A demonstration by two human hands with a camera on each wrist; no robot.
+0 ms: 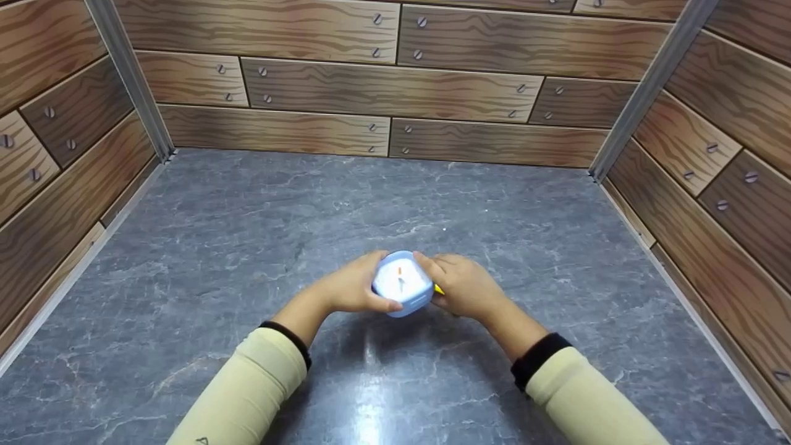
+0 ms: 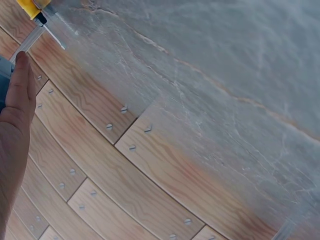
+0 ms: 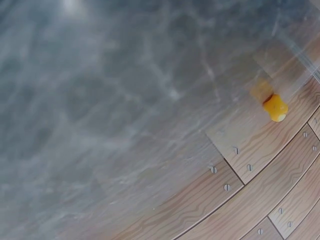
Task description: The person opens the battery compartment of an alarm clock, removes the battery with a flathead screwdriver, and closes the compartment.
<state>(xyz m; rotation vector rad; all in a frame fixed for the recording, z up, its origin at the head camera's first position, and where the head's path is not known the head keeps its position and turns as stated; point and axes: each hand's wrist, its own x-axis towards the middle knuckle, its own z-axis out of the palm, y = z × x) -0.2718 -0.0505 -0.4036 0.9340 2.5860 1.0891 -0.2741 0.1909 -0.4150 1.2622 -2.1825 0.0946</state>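
Tabletop (image 1: 259,216) spreads wide to plank walls (image 1: 321,86); left hand (image 1: 353,285) grips blue object (image 1: 405,293), right hand (image 1: 466,284) touches its edge, grip unclear.

Dark mark (image 1: 202,440), L sleeve (image 1: 238,395) — no legible txt

Your left fingers (image 2: 19,90) at left edge, pointing up frame, laid against blue object (image 2: 4,80), which edge cuts off. Above your fingers, at top left, yellow-handled tool (image 2: 41,19): handle cropped by top edge, black collar, thin metal shaft slanting down to right, apart from your fingers. Grey marbled bench (image 2: 225,60) fills upper right; plank-patterned wall (image 2: 90,150) with screw heads (image 2: 124,110) crosses lower left.
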